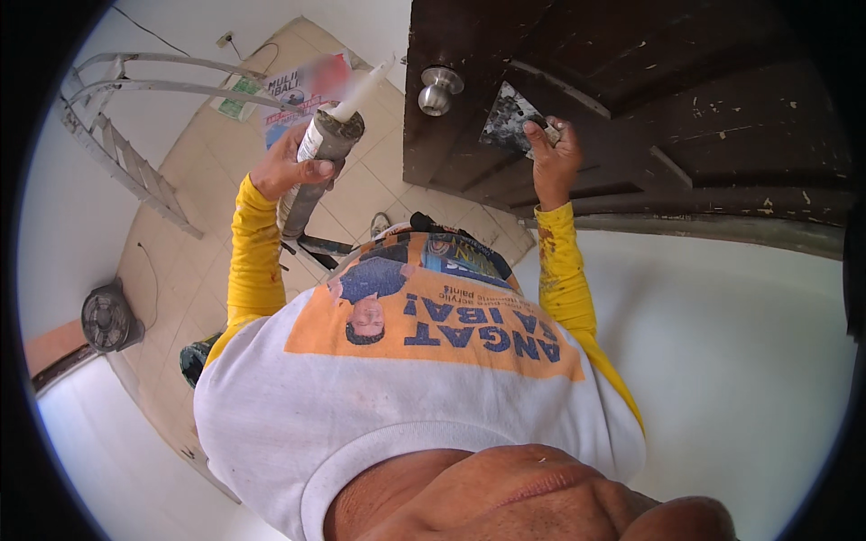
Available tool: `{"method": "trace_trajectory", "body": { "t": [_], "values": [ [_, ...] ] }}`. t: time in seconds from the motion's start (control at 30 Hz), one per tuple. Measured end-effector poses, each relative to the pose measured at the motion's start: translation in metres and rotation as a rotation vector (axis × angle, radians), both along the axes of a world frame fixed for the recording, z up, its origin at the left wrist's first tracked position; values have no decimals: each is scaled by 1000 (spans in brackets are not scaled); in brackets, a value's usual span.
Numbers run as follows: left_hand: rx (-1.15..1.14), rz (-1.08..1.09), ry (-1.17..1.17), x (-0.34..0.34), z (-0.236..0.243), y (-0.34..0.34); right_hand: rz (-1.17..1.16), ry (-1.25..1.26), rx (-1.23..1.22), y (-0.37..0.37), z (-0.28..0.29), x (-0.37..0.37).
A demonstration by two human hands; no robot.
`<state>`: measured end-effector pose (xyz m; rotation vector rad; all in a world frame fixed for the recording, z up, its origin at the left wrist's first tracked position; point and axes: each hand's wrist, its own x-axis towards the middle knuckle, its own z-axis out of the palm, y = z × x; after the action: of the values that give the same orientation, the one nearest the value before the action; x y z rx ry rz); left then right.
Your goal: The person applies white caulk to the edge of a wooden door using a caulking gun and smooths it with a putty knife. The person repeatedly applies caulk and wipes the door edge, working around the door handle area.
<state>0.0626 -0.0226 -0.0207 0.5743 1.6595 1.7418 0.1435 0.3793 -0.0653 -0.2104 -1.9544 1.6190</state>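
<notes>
My left hand [286,167] is wrapped round a dirty sealant cartridge [320,144] in a caulking gun, whose white nozzle [365,92] points up and away from me. To the right, my right hand [554,155] grips a flat, stained metal putty knife [508,117] by its handle, its blade in front of the dark brown wooden door [686,99]. A silver round doorknob [437,90] sits on that door, left of the blade. Both my arms are in yellow sleeves.
An aluminium ladder [153,180] stands at the left on the beige tiled floor [167,288], near printed sheets [234,97]. A black fan [108,316] is at the far left, with a cord beside it. A white wall [740,343] runs along the right, below the door.
</notes>
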Motion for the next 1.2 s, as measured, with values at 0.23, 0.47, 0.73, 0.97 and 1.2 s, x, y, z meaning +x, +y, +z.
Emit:
{"method": "trace_trajectory", "body": {
  "t": [0.23, 0.47, 0.73, 0.97, 1.2],
  "values": [
    [-64, -4, 23, -17, 1, -3, -78, -8, -11, -5, -26, -18],
    [-111, -61, 81, -31, 7, -4, -206, 15, -13, -11, -29, -32],
    [-116, -89, 45, -26, 19, 2, -237, 119, -61, -37, -31, -1],
    [-194, -84, 121, -32, 23, 0, 84, 82, -24, -45, 45, 28],
    [338, 55, 115, -53, 48, -6, 110, 235, -122, -42, 77, 21]
  ]
}}
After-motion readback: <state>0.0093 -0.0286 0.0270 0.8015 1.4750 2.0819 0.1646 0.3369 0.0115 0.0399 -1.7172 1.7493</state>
